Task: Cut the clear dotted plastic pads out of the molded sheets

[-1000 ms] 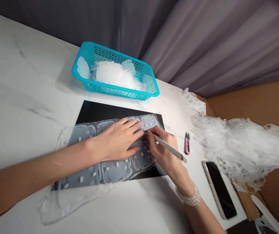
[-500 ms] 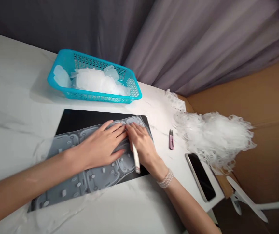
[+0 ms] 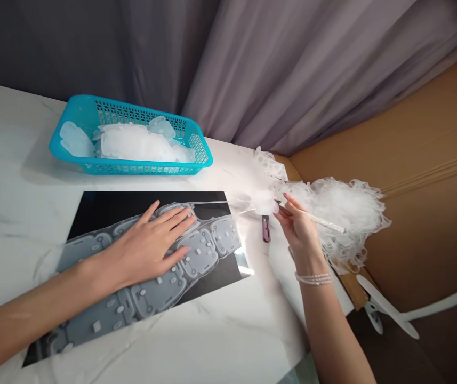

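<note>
The left hand [image 3: 144, 248] lay flat, fingers spread, pressing the translucent moulded sheet [image 3: 164, 269] onto the black mat [image 3: 132, 205] on the desk [image 3: 220, 336]. The right hand [image 3: 298, 226] was lifted off to the right, its grip narrow: fingertips pinched a thin strip of trimmed film [image 3: 236, 202], with a slim white tool [image 3: 316, 217] held in the same hand and slanting out past the knuckles. The strip ran taut from that pinch back to the sheet's far edge, just beyond the left fingertips.

Judged from this, the strip could snap short and leave a ragged remnant on the sheet, since it looked very thin and was pulled at a low angle. A pull against the pressing palm might also drag the sheet across the mat or tear into a moulded piece if the cut was incomplete. The tool's tip sat close to the heap of white scrap [image 3: 340, 213] behind the grip and could snag in it. A small pink snipper [image 3: 266, 229] lay just below the pinch, and the blue basket [image 3: 92, 154] of finished pieces stood well away to the far left
</note>
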### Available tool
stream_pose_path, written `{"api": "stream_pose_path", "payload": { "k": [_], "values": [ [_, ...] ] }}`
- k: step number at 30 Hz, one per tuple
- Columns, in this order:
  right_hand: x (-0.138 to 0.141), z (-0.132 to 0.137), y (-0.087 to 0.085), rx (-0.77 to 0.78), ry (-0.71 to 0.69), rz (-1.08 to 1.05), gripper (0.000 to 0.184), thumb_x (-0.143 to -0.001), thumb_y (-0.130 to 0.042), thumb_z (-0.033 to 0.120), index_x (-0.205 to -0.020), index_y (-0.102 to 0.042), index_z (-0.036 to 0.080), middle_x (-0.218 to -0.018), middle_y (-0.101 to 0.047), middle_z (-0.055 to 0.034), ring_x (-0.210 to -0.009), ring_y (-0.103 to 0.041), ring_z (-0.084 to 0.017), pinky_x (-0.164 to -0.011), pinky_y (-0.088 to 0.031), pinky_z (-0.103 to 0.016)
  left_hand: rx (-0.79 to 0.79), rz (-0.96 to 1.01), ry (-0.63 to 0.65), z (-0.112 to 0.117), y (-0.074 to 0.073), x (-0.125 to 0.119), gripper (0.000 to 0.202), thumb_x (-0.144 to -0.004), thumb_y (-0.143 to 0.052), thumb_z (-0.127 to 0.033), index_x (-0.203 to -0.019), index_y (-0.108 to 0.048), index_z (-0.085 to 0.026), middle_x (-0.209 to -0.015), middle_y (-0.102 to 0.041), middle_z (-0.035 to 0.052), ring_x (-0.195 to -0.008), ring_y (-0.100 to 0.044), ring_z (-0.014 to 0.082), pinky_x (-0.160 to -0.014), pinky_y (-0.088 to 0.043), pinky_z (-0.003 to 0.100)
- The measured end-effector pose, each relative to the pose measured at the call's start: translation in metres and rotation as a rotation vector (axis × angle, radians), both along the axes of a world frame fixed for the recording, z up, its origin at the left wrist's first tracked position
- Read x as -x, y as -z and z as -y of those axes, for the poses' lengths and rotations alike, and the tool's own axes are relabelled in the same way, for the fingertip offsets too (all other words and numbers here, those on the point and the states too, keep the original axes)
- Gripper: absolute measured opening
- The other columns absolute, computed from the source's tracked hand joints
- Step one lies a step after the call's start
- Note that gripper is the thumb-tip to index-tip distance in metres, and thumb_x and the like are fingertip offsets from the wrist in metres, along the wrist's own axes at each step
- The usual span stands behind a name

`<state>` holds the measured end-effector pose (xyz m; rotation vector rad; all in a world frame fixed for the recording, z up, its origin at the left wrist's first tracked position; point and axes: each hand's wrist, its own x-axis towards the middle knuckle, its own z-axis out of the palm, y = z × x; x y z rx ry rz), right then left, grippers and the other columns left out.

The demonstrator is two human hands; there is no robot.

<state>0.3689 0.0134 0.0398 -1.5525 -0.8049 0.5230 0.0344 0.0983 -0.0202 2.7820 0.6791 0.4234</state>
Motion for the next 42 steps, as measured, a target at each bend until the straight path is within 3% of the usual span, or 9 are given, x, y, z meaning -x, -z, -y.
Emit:
{"api": "stream_pose_path", "payload": {
  "k": [6,9,13,16,19,25,30,35,42],
  "values": [
    [0.040,0.008,-0.011,-0.117,-0.116,-0.171,0.029,-0.089,-0.065,0.037,-0.116,-0.064,0.027,-0.097,-0.076,-0.0035,-0.108,-0.071,-0.021,-0.105,-0.052,-0.043,0.325,0.167,-0.073,-0.001,-0.036,-0.013,0.053,-0.096,-0.046,-0.051,-0.132,-0.064,-0.017,-0.142,-0.059,0.0108,-0.138,-0.046,0.0311,-0.121,-0.019,0.054],
    [0.085,0.017,-0.025,-0.152,-0.286,-0.047,0.024,-0.094,-0.063,0.039,-0.113,-0.070,0.027,-0.109,-0.075,-0.0044,-0.108,-0.070,-0.022,-0.104,-0.052,-0.043,0.890,0.399,-0.242,0.002,-0.062,-0.034,0.061,-0.094,-0.041,-0.063,-0.111,-0.072,-0.013,-0.116,-0.072,0.0146,-0.115,-0.062,0.0321,-0.102,-0.046,0.047],
    [0.115,0.037,-0.045,0.058,-0.677,0.261,0.040,-0.101,-0.045,0.053,-0.122,-0.070,0.029,-0.121,-0.072,-0.0054,-0.120,-0.064,-0.026,-0.105,-0.048,-0.048,1.591,0.565,-0.269,0.004,-0.074,-0.058,0.058,-0.083,-0.055,-0.067,-0.090,-0.072,-0.013,-0.090,-0.074,0.0127,-0.081,-0.069,0.0246,-0.074,-0.054,0.035],
    [0.109,0.036,-0.049,0.087,-0.538,0.304,0.061,-0.103,-0.022,0.060,-0.118,-0.069,0.025,-0.090,-0.077,-0.0060,-0.109,-0.068,-0.027,-0.101,-0.046,-0.049,1.497,0.561,-0.284,0.005,-0.069,-0.061,0.031,-0.076,-0.073,-0.043,-0.083,-0.072,-0.013,-0.085,-0.074,0.0092,-0.074,-0.066,0.0186,-0.065,-0.049,0.026],
    [0.098,0.014,-0.042,0.059,-0.248,0.339,0.053,-0.102,-0.032,0.057,-0.079,-0.063,0.021,-0.066,-0.067,-0.0032,-0.078,-0.067,-0.021,-0.081,-0.049,-0.037,1.362,0.528,-0.267,0.009,-0.061,-0.057,0.021,-0.078,-0.071,-0.036,-0.080,-0.074,-0.015,-0.082,-0.074,0.0080,-0.073,-0.066,0.0195,-0.065,-0.048,0.026],
    [0.111,-0.025,-0.017,0.157,-0.492,0.340,0.041,-0.079,-0.065,0.032,-0.066,-0.027,0.024,-0.058,-0.033,0.0080,-0.053,-0.035,-0.009,-0.053,-0.029,-0.023,1.019,0.499,-0.228,0.014,-0.053,-0.052,0.026,-0.083,-0.066,-0.033,-0.061,-0.065,-0.019,-0.053,-0.055,-0.0016,-0.049,-0.045,0.0129,-0.048,-0.028,0.023],
    [0.093,-0.031,0.005,0.098,-0.216,0.572,0.028,-0.077,-0.054,0.024,-0.064,-0.029,0.024,-0.060,-0.038,0.0056,-0.060,-0.037,-0.012,-0.058,-0.028,-0.025,0.826,0.699,-0.396,0.017,-0.062,-0.044,0.023,-0.083,-0.067,-0.030,-0.064,-0.068,-0.017,-0.060,-0.060,-0.0007,-0.063,-0.056,0.0163,-0.054,-0.037,0.022],
    [0.059,-0.038,0.017,0.111,-0.129,0.564,0.029,-0.078,-0.060,0.029,-0.066,-0.034,0.024,-0.057,-0.044,0.0064,-0.057,-0.043,-0.013,-0.060,-0.031,-0.027,1.227,1.141,-0.419,0.005,-0.076,-0.036,0.019,-0.086,-0.068,-0.029,-0.096,-0.073,-0.014,-0.095,-0.075,0.0063,-0.090,-0.069,0.0218,-0.079,-0.055,0.030],
    [0.062,-0.028,0.005,0.021,0.030,0.569,0.035,-0.088,-0.055,0.032,-0.067,-0.028,0.025,-0.058,-0.038,0.0070,-0.054,-0.043,-0.012,-0.058,-0.032,-0.027,1.623,1.175,-0.464,-0.006,-0.082,-0.033,0.024,-0.092,-0.050,-0.017,-0.102,-0.070,-0.008,-0.100,-0.076,0.0150,-0.088,-0.074,0.0251,-0.083,-0.061,0.042]
  ]
}}
